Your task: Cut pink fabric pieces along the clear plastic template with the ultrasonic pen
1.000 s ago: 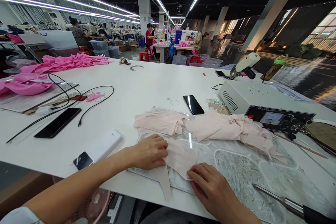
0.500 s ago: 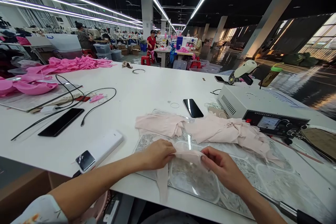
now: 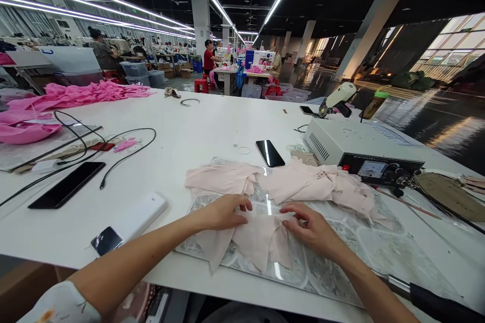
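A pale pink fabric piece (image 3: 257, 242) lies over the near part of a clear, patterned plastic sheet (image 3: 401, 257), its lower edge hanging in uneven points. My left hand (image 3: 227, 213) is at the fabric's upper left edge, thumb and fingers apart. Across from it, at the upper right corner, my right hand (image 3: 312, 228) has its fingers spread, the thumb touching the cloth or just beside it. Just beyond both hands lie a flat pale pink stack (image 3: 222, 177) and a looser pale pink pile (image 3: 314, 181).
A black phone (image 3: 270, 153) lies behind the piles. On the right stands a grey machine box (image 3: 364, 144) with a dial; a black-handled metal rod (image 3: 428, 298) is near my right forearm. Leftward are a white power bank (image 3: 142, 217), a dark tablet (image 3: 67, 185), cables and bright pink fabric (image 3: 94, 95).
Both hands have let go of the pale pink piece they held stretched between them. It now lies down on the sheet, spread toward me. The view has turned slightly right.
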`<action>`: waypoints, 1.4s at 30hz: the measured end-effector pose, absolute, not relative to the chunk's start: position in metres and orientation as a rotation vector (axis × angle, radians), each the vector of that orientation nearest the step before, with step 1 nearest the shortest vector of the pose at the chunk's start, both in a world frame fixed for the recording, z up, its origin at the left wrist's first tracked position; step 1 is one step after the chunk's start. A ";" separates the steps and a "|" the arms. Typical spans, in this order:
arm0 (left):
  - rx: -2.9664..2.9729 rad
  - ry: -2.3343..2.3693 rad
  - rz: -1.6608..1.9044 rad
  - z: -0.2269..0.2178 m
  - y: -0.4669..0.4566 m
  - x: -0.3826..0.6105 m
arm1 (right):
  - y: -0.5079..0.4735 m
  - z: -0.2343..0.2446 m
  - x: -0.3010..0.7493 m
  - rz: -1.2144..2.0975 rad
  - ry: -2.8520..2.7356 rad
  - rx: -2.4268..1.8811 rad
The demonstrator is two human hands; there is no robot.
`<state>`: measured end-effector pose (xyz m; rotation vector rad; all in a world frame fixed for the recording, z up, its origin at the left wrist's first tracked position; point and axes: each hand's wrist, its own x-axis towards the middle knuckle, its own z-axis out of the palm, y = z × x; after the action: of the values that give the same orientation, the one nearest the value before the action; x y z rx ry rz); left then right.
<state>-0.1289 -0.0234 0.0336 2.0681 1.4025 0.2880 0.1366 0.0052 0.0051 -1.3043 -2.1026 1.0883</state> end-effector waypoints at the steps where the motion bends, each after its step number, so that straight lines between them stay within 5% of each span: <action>1: 2.082 1.421 0.283 0.034 -0.025 -0.128 | 0.003 0.005 0.136 1.042 -2.139 -1.297; 8: 2.169 1.531 0.273 0.024 -0.028 -0.119 | -0.003 -0.011 0.125 0.797 -2.215 -1.285; 30: 2.244 1.604 0.305 0.008 -0.027 -0.100 | 0.014 0.000 0.143 0.745 -2.239 -1.387; 42: 1.896 1.360 0.463 0.016 -0.034 -0.111 | 0.009 0.020 0.149 1.169 -2.086 -1.142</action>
<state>-0.1110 -0.0343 0.0164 1.8963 1.3603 0.4629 0.1493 0.0085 0.0201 -1.1422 -2.0864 1.1687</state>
